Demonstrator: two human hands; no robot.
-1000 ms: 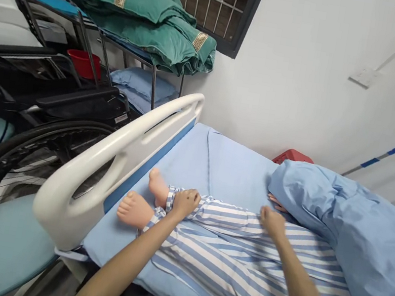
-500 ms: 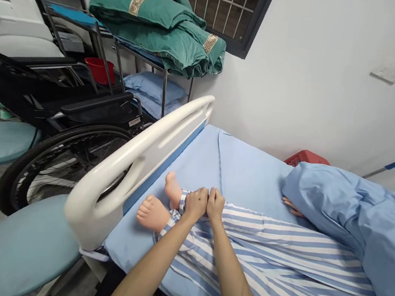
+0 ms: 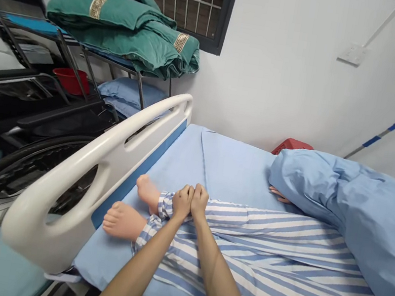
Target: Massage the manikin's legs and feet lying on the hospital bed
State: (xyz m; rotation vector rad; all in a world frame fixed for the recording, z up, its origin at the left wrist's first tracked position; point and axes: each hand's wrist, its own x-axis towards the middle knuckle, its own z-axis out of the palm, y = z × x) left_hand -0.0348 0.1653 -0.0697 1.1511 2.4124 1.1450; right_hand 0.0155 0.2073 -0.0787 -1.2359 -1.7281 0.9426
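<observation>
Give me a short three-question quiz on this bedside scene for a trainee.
1. True or false: the left hand and the right hand touch each other.
2. What colour is the pillow on the rack under the green quilts? A) green B) blue C) red
3. Fill in the gap: the dummy's bare feet stick out from striped ____.

Key: 1 true; 2 B; 3 trousers.
</observation>
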